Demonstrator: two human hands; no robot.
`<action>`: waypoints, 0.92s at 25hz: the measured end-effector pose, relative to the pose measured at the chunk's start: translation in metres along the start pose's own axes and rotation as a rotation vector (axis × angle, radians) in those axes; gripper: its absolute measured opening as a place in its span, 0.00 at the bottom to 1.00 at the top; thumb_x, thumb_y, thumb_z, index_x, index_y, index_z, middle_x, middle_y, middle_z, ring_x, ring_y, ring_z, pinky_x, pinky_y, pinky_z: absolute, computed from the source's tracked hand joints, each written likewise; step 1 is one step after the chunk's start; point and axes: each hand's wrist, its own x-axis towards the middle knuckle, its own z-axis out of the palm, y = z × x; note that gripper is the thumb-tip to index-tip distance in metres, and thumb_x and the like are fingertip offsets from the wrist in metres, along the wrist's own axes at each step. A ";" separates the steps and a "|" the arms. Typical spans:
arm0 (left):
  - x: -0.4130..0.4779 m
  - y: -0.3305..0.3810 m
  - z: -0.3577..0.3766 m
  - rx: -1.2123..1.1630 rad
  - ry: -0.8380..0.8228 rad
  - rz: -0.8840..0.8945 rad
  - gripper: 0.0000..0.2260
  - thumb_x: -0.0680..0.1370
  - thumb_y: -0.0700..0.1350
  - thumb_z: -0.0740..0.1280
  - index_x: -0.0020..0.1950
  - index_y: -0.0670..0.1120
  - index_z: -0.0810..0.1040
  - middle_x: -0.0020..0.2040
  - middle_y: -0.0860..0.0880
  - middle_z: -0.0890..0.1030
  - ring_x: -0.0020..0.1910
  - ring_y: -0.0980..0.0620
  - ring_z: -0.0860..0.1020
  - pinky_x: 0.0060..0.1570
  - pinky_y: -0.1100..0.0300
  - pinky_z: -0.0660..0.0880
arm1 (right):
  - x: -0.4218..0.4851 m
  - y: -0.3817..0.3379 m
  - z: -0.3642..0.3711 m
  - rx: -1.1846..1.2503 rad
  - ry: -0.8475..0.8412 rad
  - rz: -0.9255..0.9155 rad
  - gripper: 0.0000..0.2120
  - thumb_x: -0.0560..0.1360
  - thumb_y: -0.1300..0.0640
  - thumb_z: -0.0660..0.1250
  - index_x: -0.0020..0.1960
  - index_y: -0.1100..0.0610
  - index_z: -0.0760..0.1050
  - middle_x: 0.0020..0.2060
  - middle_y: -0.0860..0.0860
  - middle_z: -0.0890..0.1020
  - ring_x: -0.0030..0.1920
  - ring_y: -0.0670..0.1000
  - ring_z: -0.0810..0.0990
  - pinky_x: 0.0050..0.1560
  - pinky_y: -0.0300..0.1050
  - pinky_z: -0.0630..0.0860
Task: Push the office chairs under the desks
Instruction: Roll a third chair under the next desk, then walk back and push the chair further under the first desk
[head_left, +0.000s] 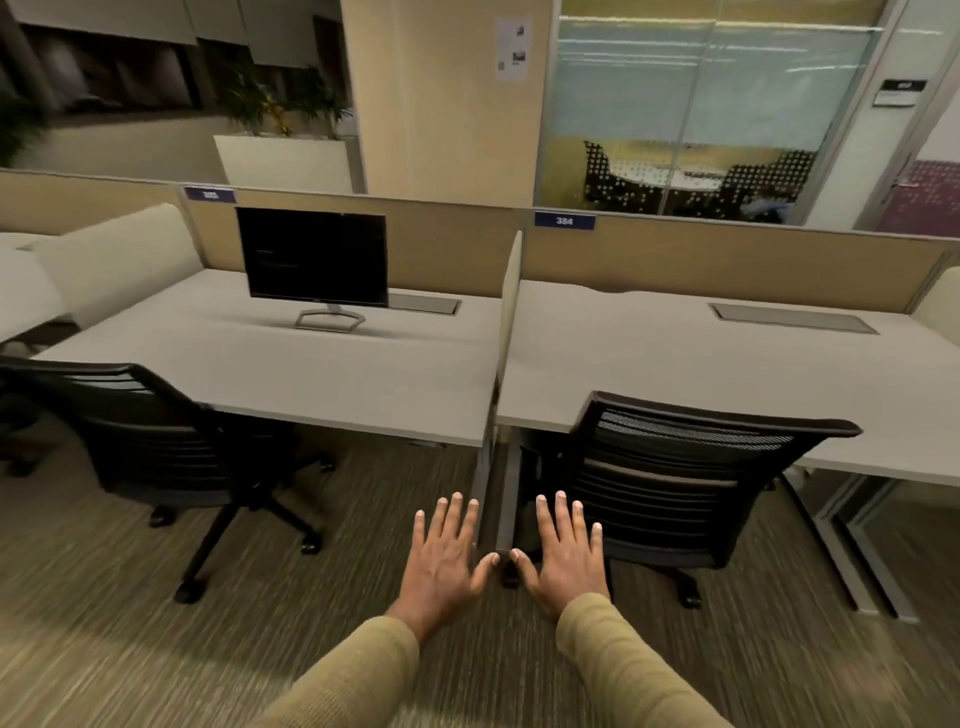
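Observation:
Two black mesh office chairs stand at two grey desks. The left chair (156, 441) sits at the left desk (322, 374), its seat partly under the edge and its wheeled base out on the carpet. The right chair (675, 478) has its backrest against the front edge of the right desk (701, 364). My left hand (447, 561) and my right hand (569, 558) are held out flat, palms down, fingers spread, thumbs almost touching. They hover in front of the gap between the desks and hold nothing. My right hand overlaps the right chair's left side in view.
A dark monitor (314, 260) stands on the left desk. Beige partition panels (727, 270) back both desks, with a divider between them. Metal desk legs (852, 551) stand at the right. Striped carpet covers the floor. A planter (283, 156) and a glass-walled room lie beyond.

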 end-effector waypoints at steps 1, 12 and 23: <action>-0.007 -0.018 -0.006 -0.004 0.008 -0.023 0.37 0.78 0.69 0.40 0.82 0.51 0.38 0.83 0.46 0.39 0.81 0.47 0.37 0.78 0.42 0.35 | 0.000 -0.020 0.001 0.000 -0.001 -0.017 0.43 0.67 0.29 0.32 0.76 0.48 0.30 0.80 0.54 0.38 0.79 0.57 0.36 0.76 0.61 0.37; -0.145 -0.305 -0.080 -0.021 0.171 -0.308 0.41 0.74 0.69 0.36 0.82 0.48 0.44 0.83 0.44 0.47 0.82 0.45 0.42 0.77 0.43 0.37 | -0.014 -0.348 0.032 -0.006 -0.016 -0.299 0.39 0.80 0.33 0.49 0.80 0.49 0.34 0.80 0.52 0.36 0.79 0.56 0.35 0.78 0.60 0.37; -0.248 -0.522 -0.101 -0.035 0.197 -0.627 0.45 0.71 0.69 0.33 0.83 0.47 0.44 0.83 0.44 0.46 0.82 0.44 0.43 0.77 0.42 0.37 | 0.008 -0.598 0.085 -0.042 -0.094 -0.604 0.48 0.65 0.27 0.31 0.81 0.49 0.36 0.81 0.53 0.41 0.80 0.57 0.39 0.77 0.60 0.39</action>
